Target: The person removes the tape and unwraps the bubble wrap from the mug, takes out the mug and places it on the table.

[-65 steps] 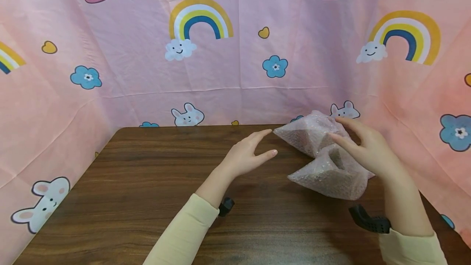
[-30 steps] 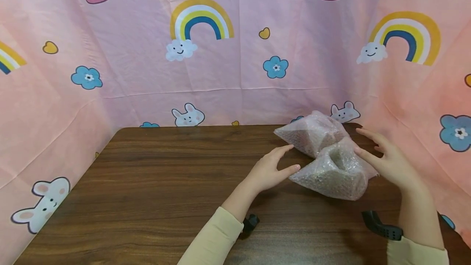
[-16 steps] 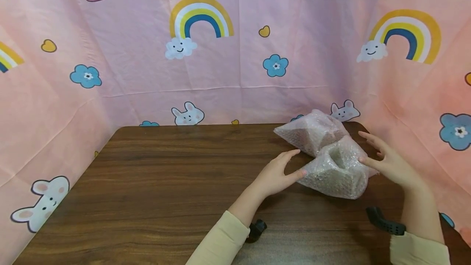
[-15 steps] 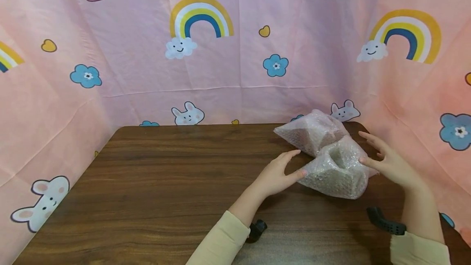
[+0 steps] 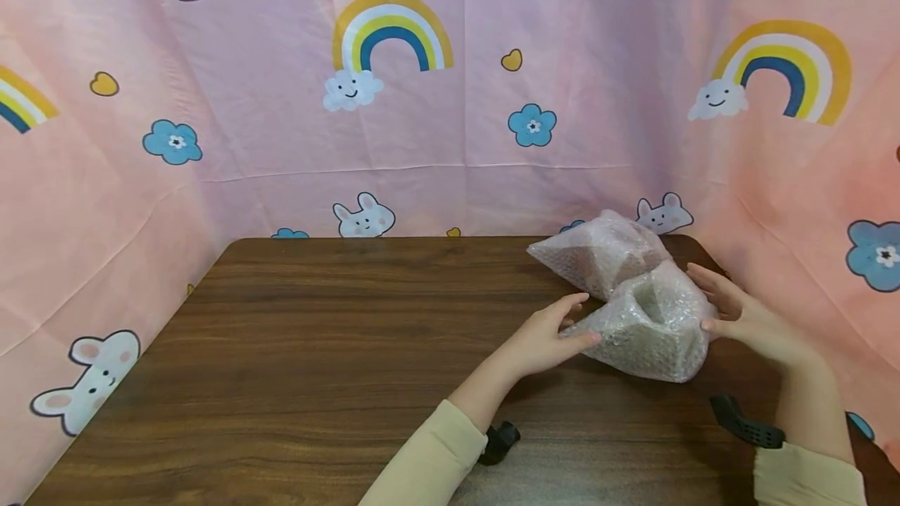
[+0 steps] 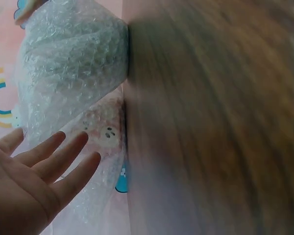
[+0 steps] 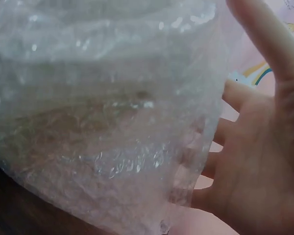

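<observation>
Crumpled clear bubble wrap (image 5: 650,346) sits at the right of the table in the head view, with a dark hollow opening facing up. A second puffed-up part of bubble wrap (image 5: 598,256) lies behind it, its pointed corner to the left. My left hand (image 5: 541,346) reaches the front part's left corner, fingers spread and relaxed; the left wrist view shows its palm and straight fingers beside the bubble wrap (image 6: 78,58). On the other side my right hand (image 5: 755,330) spreads its fingers along the right edge. In the right wrist view these fingers show partly through the bubble wrap (image 7: 98,122).
A dark wooden table (image 5: 316,350) extends to the left and front. Pink cloth (image 5: 422,147) printed with rainbows and rabbits hangs around its back and sides, close behind the bubble wrap. Black camera mounts (image 5: 745,424) are worn at both wrists.
My left hand has moved right to the bubble wrap's left corner. The right hand has drawn back from over the wrap to its right side, and lower. The bubble wrap stays in nearly the same place.
</observation>
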